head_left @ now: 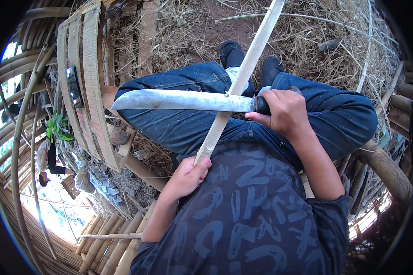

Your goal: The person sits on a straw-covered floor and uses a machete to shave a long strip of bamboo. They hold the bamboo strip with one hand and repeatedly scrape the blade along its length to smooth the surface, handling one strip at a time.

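Note:
A long pale strip of split bamboo or wood (245, 71) runs from my waist up past my feet to the top of the view. My left hand (188, 175) is closed around its near end, close to my shirt. In my right hand (284, 112) is the dark handle of a machete (183, 100), gripped with the thumb along it. Its broad metal blade points left and lies across the strip, over my thighs. The blade appears to touch the strip; how deep its edge sits cannot be told.
A slatted wooden bench (92, 82) with a dark phone-like object (73, 82) stands to my left. Dry straw (183, 32) covers the ground ahead. Bamboo poles (385, 172) lie at the right. Beyond a bamboo fence (25, 133) at far left, another person (50, 158) is visible.

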The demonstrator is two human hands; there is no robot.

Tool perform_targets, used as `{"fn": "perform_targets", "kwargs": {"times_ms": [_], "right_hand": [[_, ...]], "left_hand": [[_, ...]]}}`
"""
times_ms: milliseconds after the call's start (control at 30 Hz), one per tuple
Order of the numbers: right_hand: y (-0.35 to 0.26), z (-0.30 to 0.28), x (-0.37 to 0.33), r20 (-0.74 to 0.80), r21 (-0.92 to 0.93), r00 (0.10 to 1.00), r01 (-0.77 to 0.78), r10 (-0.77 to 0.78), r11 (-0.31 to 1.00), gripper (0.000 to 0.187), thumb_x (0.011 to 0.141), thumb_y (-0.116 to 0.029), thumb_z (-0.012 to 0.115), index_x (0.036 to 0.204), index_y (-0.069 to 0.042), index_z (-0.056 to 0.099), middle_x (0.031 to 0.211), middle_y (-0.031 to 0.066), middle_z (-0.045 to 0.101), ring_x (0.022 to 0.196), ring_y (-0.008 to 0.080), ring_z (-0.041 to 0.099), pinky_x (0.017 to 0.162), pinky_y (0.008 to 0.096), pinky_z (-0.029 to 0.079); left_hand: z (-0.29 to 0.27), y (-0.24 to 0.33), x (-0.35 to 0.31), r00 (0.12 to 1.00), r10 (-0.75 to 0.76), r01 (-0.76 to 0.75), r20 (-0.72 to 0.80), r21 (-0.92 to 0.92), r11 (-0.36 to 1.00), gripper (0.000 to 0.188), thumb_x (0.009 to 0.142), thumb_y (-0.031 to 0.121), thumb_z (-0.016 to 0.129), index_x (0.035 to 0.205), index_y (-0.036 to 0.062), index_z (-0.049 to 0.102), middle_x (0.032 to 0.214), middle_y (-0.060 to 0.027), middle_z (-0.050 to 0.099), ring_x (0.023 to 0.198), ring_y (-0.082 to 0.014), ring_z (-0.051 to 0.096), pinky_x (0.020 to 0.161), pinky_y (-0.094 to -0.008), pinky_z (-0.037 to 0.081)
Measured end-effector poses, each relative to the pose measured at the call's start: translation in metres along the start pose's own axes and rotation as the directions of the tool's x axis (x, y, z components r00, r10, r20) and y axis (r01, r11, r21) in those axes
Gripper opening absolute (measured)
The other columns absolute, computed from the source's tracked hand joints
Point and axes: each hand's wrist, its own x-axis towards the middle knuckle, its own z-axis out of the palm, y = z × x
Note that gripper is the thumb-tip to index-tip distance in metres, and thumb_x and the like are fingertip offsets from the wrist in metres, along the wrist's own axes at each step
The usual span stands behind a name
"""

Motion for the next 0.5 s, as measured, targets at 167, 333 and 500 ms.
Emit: {"fn": "perform_targets", "kwargs": {"times_ms": [167, 333, 500], "right_hand": [[0.007, -0.004, 0.0, 0.006, -0.049, 1.0, 0.003, -0.003, 0.999, 0.053, 0.075, -0.06, 0.066, 0.067, -0.009, 0.053, 0.057, 0.0059, 0.054, 0.053, 0.0244, 0.058, 0.053, 0.036, 0.043], [0.02, -0.008, -0.003, -0.008, -0.091, 1.0, -0.006, 0.005, 0.996, 0.053, 0.074, -0.06, 0.067, 0.07, -0.009, 0.053, 0.059, 0.0071, 0.054, 0.055, 0.0256, 0.058, 0.054, 0.0357, 0.044], [0.026, -0.015, -0.003, 0.005, -0.12, 1.0, -0.007, 0.007, 0.993, 0.052, 0.075, -0.058, 0.067, 0.072, -0.008, 0.054, 0.061, 0.0074, 0.055, 0.056, 0.0267, 0.059, 0.054, 0.0364, 0.045]], "left_hand": [[-0.003, -0.003, -0.001, 1.0, 0.004, -0.003, 0.013, -0.01, 1.0, 0.028, 0.102, 0.032, 0.045, 0.085, 0.0102, 0.049, 0.064, 0.0088, 0.035, 0.049, -0.0003, 0.027, 0.042, -0.0185, 0.023], [-0.004, -0.003, 0.0, 1.0, 0.012, -0.011, 0.028, -0.027, 1.0, 0.028, 0.102, 0.033, 0.046, 0.084, 0.0108, 0.048, 0.064, 0.0092, 0.035, 0.049, -0.0001, 0.026, 0.041, -0.0186, 0.022], [-0.006, -0.003, -0.003, 0.999, -0.033, 0.035, 0.037, -0.059, 0.998, 0.028, 0.102, 0.032, 0.046, 0.083, 0.011, 0.048, 0.065, 0.0093, 0.035, 0.051, -0.0006, 0.027, 0.043, -0.0191, 0.024]]}}
